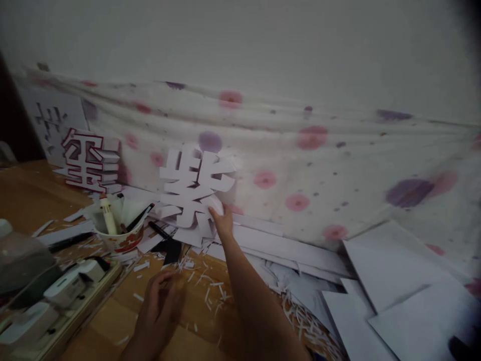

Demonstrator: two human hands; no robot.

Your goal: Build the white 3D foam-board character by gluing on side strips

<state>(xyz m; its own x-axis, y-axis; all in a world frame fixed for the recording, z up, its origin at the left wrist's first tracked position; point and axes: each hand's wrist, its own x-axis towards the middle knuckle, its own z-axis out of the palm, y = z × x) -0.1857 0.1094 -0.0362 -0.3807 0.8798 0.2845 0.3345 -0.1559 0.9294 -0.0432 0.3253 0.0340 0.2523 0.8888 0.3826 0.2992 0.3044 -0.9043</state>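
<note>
A white paper cut-out of a Chinese character [183, 193] stands upright against the patterned cloth, with a second layer behind it. My right hand [224, 220] pinches its lower right edge, thumb in front, the other fingers mostly hidden behind. Low over the table hangs my left hand [160, 306], slightly blurred, its fingers loosely bent and apart with nothing seen in them. Just beyond it a black flat piece [172, 250] lies among paper scraps. Farther left, another raised character with red edges [85, 163] leans against the cloth.
A paper cup [122, 239] holds pens and tools. A power strip [86, 306] with white plugs and a clear bottle [22, 260] are at left. White sheets [408, 281] lie at right. Paper shreds [210, 286] litter the wooden table [108, 326]. Flowered cloth [266, 150] covers the wall.
</note>
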